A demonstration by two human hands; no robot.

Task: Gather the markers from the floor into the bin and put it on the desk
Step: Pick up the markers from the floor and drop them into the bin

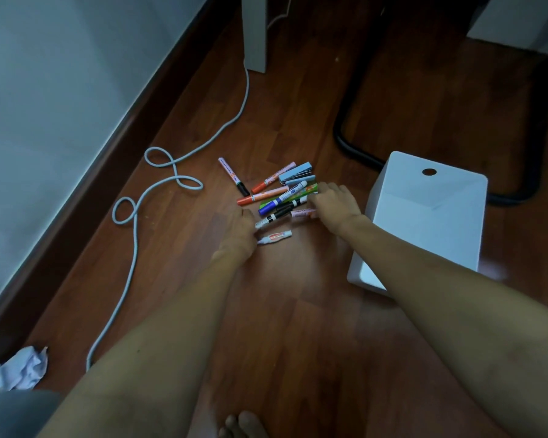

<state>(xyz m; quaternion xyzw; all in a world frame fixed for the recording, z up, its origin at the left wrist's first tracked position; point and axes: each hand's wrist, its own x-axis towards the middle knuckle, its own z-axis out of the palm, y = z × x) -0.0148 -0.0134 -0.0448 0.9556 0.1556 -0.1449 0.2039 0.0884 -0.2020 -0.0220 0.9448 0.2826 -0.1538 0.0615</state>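
Right grip [332, 205] touching markers [282, 200], bin [424, 222] beside

Both hands [334, 203] blurred — fingertips hidden among the markers [276, 197].

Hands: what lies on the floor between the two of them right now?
In the head view, markers lie between the left hand and the right hand, which reach in from opposite sides.

One head-worn wide-angle view looks steeply down at the wooden floor [285, 327], close over both outstretched forearms.
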